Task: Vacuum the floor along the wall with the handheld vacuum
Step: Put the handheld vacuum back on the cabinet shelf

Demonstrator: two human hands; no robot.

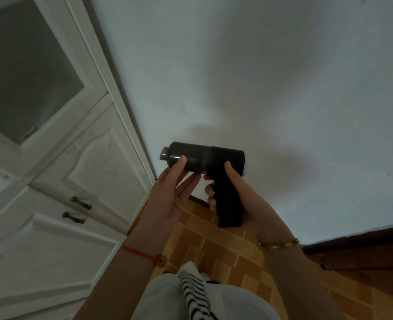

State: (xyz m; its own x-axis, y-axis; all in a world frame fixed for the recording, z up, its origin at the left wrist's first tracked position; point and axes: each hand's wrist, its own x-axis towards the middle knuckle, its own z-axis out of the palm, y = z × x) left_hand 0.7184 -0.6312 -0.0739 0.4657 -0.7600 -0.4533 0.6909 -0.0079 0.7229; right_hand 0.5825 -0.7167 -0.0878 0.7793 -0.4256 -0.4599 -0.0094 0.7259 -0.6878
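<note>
A black handheld vacuum (211, 158), pistol-shaped with a short nozzle pointing left, is held up in front of the white wall (271, 77). My right hand (239, 199) is wrapped around its grip, thumb up against the barrel. My left hand (170, 195) cups the front of the barrel from below, thumb resting on its side. The orange-brown tiled floor (216, 248) lies below the hands, meeting the wall along a dark baseboard (352, 239).
A white cabinet (59, 204) with a glass door, panel doors and dark metal handles (81, 202) stands on the left, reaching the corner with the wall. My light trousers and striped cloth (195, 294) fill the bottom middle.
</note>
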